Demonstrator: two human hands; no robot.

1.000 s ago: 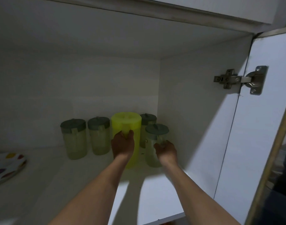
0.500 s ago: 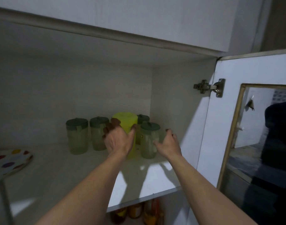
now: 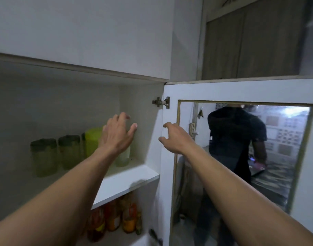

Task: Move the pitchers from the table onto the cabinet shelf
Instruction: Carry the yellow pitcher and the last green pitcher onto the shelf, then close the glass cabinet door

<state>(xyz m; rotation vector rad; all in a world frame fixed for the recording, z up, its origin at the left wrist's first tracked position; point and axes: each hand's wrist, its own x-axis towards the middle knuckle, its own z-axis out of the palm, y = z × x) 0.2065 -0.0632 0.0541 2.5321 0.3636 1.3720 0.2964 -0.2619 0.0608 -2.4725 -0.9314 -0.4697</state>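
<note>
Several pitchers stand at the back of the white cabinet shelf. Two clear ones with grey-green lids, the left pitcher and its neighbour, stand beside a bright yellow-green pitcher. Another clear pitcher is mostly hidden behind my left hand. That hand hovers in front of the shelf, fingers spread, holding nothing. My right hand is raised in front of the open door's edge, fingers curled apart, empty.
The open cabinet door swings out to the right, with a glass pane in which a person in dark clothes shows. A metal hinge sits at its top. Bottles and jars fill the lower shelf.
Both hands have let go of the pitchers and pulled back out of the cabinet. The view has swung right and back, bringing the door and the lower shelf into sight.
</note>
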